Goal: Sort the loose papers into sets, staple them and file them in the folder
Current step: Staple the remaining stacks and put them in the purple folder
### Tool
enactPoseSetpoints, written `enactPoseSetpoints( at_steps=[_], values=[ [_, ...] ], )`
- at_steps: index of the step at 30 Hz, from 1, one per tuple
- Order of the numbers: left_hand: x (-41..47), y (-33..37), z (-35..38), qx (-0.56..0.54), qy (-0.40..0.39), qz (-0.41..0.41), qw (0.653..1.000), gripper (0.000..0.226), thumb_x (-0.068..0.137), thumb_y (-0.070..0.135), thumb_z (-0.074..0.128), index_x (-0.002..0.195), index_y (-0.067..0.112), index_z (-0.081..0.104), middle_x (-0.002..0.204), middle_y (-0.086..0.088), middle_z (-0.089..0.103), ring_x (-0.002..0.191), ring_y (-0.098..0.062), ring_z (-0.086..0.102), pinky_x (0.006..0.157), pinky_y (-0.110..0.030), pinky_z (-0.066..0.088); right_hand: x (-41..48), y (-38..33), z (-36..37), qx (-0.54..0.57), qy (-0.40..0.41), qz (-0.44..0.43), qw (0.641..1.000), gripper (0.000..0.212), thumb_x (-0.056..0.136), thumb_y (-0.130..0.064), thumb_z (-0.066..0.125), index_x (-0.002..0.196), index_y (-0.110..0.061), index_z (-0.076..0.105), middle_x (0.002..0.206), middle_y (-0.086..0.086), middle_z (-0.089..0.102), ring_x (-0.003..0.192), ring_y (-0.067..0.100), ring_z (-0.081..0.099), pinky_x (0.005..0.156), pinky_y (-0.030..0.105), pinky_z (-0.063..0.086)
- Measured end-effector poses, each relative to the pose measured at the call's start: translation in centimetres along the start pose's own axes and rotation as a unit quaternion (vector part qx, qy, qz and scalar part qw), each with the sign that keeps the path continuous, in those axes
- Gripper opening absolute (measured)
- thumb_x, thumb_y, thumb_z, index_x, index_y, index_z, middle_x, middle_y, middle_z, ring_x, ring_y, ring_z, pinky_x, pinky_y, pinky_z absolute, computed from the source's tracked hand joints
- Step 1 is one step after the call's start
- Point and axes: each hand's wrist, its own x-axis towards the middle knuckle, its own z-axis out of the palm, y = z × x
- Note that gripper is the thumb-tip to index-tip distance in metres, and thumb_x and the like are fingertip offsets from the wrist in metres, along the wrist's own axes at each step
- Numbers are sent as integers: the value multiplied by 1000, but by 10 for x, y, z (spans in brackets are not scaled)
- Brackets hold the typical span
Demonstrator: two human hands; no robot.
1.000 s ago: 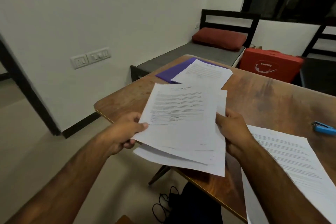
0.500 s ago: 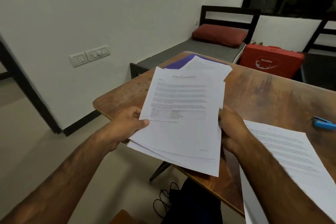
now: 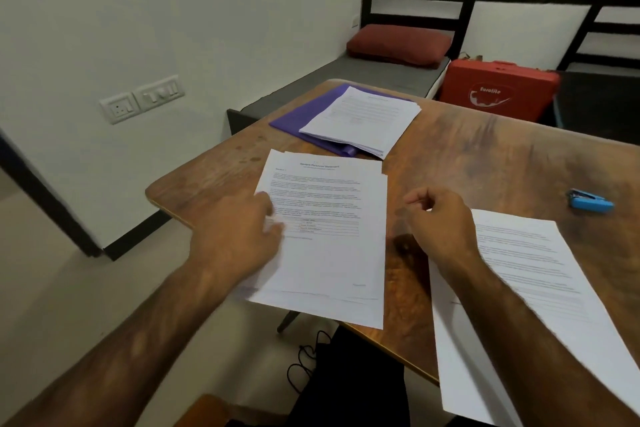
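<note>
Wall socket: set in the white wall, left of the table.
Table: brown wood, with a rounded left corner; every paper pile lies on it.
Left hand: palm down on the left edge of the middle stack, fingers loosely spread and curled onto the paper, pinching nothing that can be seen.
Left fingers: the tips touch the printed top sheet near its table of lines; the thumb is hidden from view.
Middle stack: a few loose sheets, fanned a little, lying flat between the two hands; its near edge hangs over the table's front edge.
Folder: purple, at the far side of the table, beyond the middle stack and apart from it.
Far stack: a thicker pile resting on the folder's right part, covering most of it.
Right hand: above the bare wood just right of the middle stack, fingers half curled and empty, thumb and forefinger near each other with a gap.
Right fingers: beside the middle stack's right edge, not touching it.
Right stack: printed sheets under the right forearm, reaching past the table's front edge.
Stapler: blue, alone at the table's right side, well apart from both hands.
Case: red, standing behind the table.
</note>
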Motion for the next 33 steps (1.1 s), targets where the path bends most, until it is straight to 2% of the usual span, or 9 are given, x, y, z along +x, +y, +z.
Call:
enactPoseSetpoints(
  at_steps=[3, 8, 11, 14, 16, 18, 23, 29, 33],
  values=[
    [-5, 55, 5, -86, -65, 57, 993, 18, 96, 51, 61, 104, 34, 62, 101, 15, 61, 89, -8, 59, 77, -28, 52, -4, 11, -19, -15, 0, -5, 1000, 18, 96, -14, 61, 91, -27, 73, 92, -8, 72, 83, 12, 66, 77, 32, 56],
    [12, 137, 38, -146, -98, 93, 980, 31, 98, 53, 59, 112, 26, 67, 109, 5, 63, 99, -14, 60, 87, -34, 54, -5, 31, -59, -82, 24, 29, 996, 17, 91, -16, 61, 86, -28, 71, 88, -12, 70, 84, 16, 64, 74, 31, 43],
    [19, 175, 63, -91, -108, 95, 985, 49, 99, 63, 47, 124, 24, 60, 132, -3, 57, 118, -22, 55, 101, -44, 52, -7, 51, -83, -126, 50, 50, 989, 14, 88, -18, 62, 88, -32, 67, 93, -8, 70, 91, 21, 64, 75, 32, 45],
    [18, 196, 84, -46, -113, 89, 989, 68, 95, 74, 38, 143, 27, 47, 151, -6, 44, 135, -26, 45, 112, -46, 41, -7, 72, -109, -174, 99, 69, 977, 18, 88, -26, 65, 105, -31, 67, 107, -1, 68, 107, 27, 59, 87, 38, 48],
    [17, 203, 95, -29, -96, 99, 990, 70, 95, 75, 37, 148, 29, 43, 152, -5, 41, 136, -25, 43, 113, -43, 38, -8, 84, -122, -203, 104, 102, 968, 28, 89, -35, 66, 115, -27, 65, 118, 5, 66, 114, 31, 58, 98, 47, 50],
    [16, 206, 104, -11, -64, 114, 991, 65, 96, 73, 37, 144, 30, 46, 146, -2, 43, 132, -22, 43, 111, -40, 39, -13, 91, -127, -209, 101, 114, 966, 35, 90, -45, 62, 118, -26, 64, 122, 7, 66, 113, 32, 60, 99, 53, 51],
    [13, 208, 110, -22, -48, 98, 994, 58, 98, 69, 37, 141, 34, 50, 141, 1, 46, 129, -19, 44, 112, -39, 40, -15, 91, -122, -242, 119, 110, 957, 30, 96, -41, 59, 121, -26, 66, 127, 3, 63, 118, 27, 56, 102, 46, 47],
    [13, 213, 111, -172, -54, 112, 977, 41, 100, 52, 54, 139, 40, 54, 132, 12, 57, 117, -13, 53, 106, -40, 49, -14, 94, -120, -245, 125, 108, 955, 26, 96, -41, 59, 118, -27, 66, 122, 2, 62, 114, 25, 55, 101, 46, 46],
    [13, 214, 104, -424, -118, 58, 896, 44, 96, 28, 72, 130, 44, 50, 120, 22, 65, 101, -7, 69, 83, -34, 63, -13, 96, -119, -241, 135, 104, 955, 25, 95, -40, 61, 116, -28, 66, 118, 0, 63, 111, 23, 55, 100, 46, 48]
  ],
)
